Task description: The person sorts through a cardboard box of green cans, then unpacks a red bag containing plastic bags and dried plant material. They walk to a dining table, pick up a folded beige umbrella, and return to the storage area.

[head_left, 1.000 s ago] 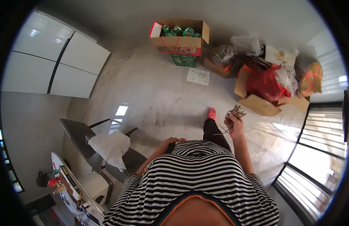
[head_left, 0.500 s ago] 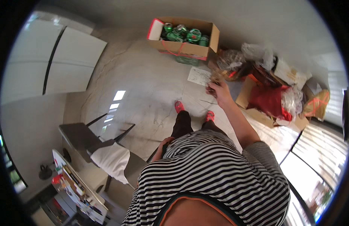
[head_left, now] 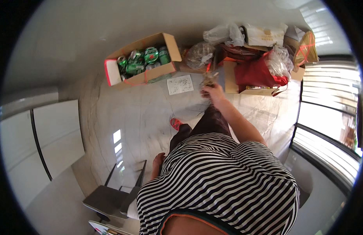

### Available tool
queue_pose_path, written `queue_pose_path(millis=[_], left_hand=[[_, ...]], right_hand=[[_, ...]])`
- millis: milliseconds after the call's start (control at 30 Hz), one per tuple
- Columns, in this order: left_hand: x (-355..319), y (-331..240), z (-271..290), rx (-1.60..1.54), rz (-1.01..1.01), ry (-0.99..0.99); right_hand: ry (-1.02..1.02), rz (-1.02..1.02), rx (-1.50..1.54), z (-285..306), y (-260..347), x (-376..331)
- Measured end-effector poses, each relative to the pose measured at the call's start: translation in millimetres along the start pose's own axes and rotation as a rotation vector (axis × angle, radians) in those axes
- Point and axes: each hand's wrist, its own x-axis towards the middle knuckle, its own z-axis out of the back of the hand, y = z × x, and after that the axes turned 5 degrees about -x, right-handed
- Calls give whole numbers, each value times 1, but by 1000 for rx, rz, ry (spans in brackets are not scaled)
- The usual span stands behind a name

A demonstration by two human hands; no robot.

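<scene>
Pale glossy veined floor (head_left: 99,117), grey wall (head_left: 83,51) beyond. At right, open brown cardboard box (head_left: 230,76) with red bag (head_left: 250,74) inside; farther left, open red-edged cardboard box (head_left: 158,73) holding green metal cans (head_left: 136,58). White dark-speckled flat sheet (head_left: 180,85) just before cans. Left hand (head_left: 159,158) low at person's side; cannot tell whether it holds anything. Right hand (head_left: 215,94) closed around blurred dry brown stalky bundle (head_left: 209,79), between sheet and red bag.
</scene>
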Motion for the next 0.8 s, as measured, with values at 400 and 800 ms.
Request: queue_pose_path(millis=[400,800], left_hand=[[51,-153,-228,126,-48,125],[18,-265,-402,178,174,-160]], right_hand=[[-821,442,63,423,175,131],[-834,127,-141,514,88,276]])
